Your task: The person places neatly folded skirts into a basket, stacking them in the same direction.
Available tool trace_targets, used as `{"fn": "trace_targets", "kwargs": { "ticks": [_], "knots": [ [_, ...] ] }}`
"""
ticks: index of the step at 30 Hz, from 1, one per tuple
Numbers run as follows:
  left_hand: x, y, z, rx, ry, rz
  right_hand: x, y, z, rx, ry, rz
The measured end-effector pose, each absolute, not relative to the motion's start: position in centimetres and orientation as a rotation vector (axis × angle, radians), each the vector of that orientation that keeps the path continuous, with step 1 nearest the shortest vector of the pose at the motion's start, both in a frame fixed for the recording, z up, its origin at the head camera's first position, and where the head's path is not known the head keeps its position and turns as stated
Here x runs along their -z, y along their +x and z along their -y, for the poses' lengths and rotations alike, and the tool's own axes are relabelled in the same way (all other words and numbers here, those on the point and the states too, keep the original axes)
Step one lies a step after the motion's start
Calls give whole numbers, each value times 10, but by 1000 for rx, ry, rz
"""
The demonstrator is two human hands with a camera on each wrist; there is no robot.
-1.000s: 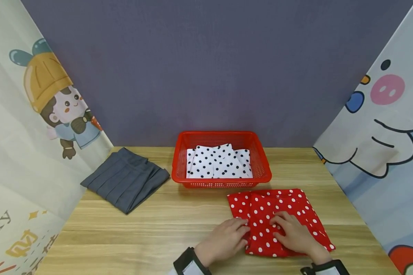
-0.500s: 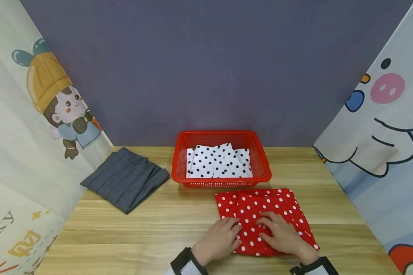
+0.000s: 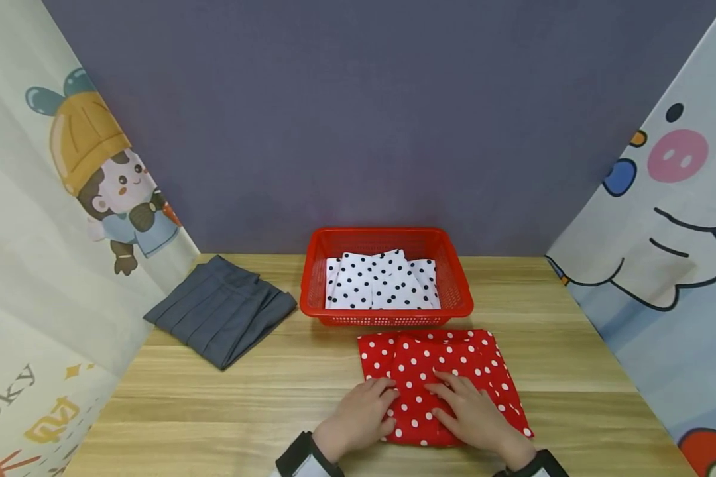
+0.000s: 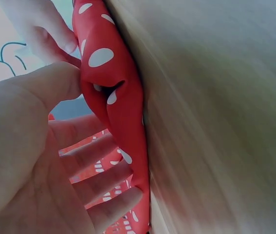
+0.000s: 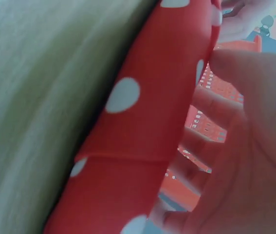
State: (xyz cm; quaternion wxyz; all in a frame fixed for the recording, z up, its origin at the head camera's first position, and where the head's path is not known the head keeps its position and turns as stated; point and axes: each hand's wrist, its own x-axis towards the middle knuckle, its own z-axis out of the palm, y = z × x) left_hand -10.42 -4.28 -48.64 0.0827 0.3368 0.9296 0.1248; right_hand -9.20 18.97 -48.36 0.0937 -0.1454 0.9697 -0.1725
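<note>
While both hands lay on the red spotted cloth (image 3: 438, 377) at the table's (image 3: 244, 404) near edge, just in front of the red basket (image 3: 453, 281), my left hand (image 3: 358, 417) and right hand (image 3: 474, 417) pressed it with relaxed fingers — gripping nothing. I judged the risk plain: loose folds could slip open if pressure came unevenly.
</note>
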Motion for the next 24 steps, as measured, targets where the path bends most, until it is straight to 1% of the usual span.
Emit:
{"fn": "trace_targets", "kwargs": {
  "ticks": [7,17,24],
  "knots": [
    [488,-103,58,-406,970,-2782,479,-94,-191,585,-398,-2886],
    [487,-99,82,-432,914,-2800,488,-103,-210,559,-297,-3038],
    [483,-100,94,-434,881,-2811,491,-105,-211,523,-223,-3051]
  ]
}}
